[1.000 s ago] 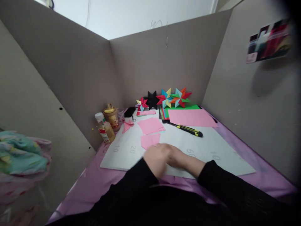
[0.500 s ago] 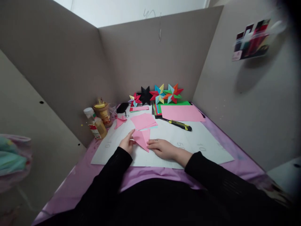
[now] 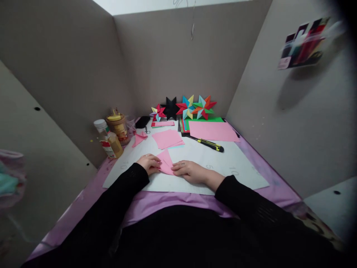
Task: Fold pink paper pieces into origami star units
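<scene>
1. Left hand (image 3: 149, 163) has shifted inward over the left edge of the pink sheet (image 3: 165, 160); half a second ago its fingers stood at the upper left corner.
2. Far left: soft printed cloth (image 3: 11, 182), blurred, against a pale panel.
3. Grey wall (image 3: 69, 56), smooth and matt, meeting a back wall (image 3: 173, 56) of the same colour.
4. Clear bottle (image 3: 111, 144), white cap, amber liquid; brown jar (image 3: 119, 128) just behind.
5. Folded pink piece (image 3: 138, 139), pointed, on the white board (image 3: 145, 182). Purple cloth (image 3: 170, 197), wrinkled, lies under the board.
6. Left fingers bent on the sheet; cannot tell if they pinch it.
7. Sheet lies creased, between the hands, near the board's front edge. Flat pink squares (image 3: 167, 139) just beyond.
8. Black star (image 3: 171, 108), crisp-pointed paper, among coloured ones along the back wall.
9. Right hand (image 3: 192, 171): fingers together, extended, tips on the sheet's right edge.
10. Yellow-black cutter (image 3: 213, 146) below a large pink rectangle (image 3: 214, 131).
11. Right wall (image 3: 267, 123) carries a glossy picture card (image 3: 304, 44).
</scene>
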{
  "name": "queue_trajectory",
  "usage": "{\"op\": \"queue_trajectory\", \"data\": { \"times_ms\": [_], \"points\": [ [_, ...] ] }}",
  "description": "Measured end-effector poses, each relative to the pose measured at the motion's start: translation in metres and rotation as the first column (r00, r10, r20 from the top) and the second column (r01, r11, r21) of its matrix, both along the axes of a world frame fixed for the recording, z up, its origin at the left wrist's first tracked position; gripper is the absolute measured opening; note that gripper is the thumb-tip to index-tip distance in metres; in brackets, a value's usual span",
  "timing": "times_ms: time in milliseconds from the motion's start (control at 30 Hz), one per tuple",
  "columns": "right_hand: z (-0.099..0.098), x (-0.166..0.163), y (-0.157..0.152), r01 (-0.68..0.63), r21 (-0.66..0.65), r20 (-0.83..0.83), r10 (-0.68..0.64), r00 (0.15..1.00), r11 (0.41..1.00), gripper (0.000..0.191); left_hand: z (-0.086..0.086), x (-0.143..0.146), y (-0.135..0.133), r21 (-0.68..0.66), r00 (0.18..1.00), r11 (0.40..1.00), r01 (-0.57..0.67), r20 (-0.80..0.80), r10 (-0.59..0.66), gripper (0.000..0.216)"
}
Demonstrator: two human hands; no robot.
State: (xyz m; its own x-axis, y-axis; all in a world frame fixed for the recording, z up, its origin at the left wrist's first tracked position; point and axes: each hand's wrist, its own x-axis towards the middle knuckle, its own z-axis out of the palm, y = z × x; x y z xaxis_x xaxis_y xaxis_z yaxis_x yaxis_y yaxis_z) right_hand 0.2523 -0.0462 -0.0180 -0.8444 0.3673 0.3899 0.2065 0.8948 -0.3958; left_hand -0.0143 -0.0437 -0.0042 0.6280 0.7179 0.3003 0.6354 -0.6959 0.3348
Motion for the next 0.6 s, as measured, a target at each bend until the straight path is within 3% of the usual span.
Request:
{"op": "queue_trajectory", "data": {
  "times_ms": [100, 200, 267, 400, 600],
  "points": [
    [0.002, 0.001, -0.001, -0.013, -0.040, 0.023, 0.014, 1.000, 0.999, 0.028, -0.002, -0.005, 0.014, -0.245, 0.994, 0.969, 0.044, 0.113, -0.017, 0.027],
    [0.007, 0.003, -0.004, 0.011, -0.067, 0.046, -0.008, 0.999, 0.998, 0.030, 0.003, -0.003, 0.026, -0.385, 0.993, 0.917, -0.098, 0.018, 0.114, 0.033],
    [0.011, 0.003, -0.008, 0.026, -0.078, 0.068, -0.021, 0.997, 0.997, 0.034, 0.007, 0.004, 0.032, -0.390, 0.980, 0.900, -0.194, -0.110, 0.163, 0.033],
    [0.015, 0.001, -0.013, 0.045, -0.087, 0.115, -0.035, 0.993, 0.995, 0.041, 0.011, 0.019, 0.044, -0.328, 0.949, 0.905, -0.272, -0.246, 0.196, 0.028],
    [0.013, -0.010, -0.012, 0.077, -0.081, 0.093, -0.070, 0.993, 0.994, 0.041, 0.007, 0.015, 0.055, -0.247, 0.962, 0.935, -0.254, -0.161, 0.219, 0.026]
  ]
}}
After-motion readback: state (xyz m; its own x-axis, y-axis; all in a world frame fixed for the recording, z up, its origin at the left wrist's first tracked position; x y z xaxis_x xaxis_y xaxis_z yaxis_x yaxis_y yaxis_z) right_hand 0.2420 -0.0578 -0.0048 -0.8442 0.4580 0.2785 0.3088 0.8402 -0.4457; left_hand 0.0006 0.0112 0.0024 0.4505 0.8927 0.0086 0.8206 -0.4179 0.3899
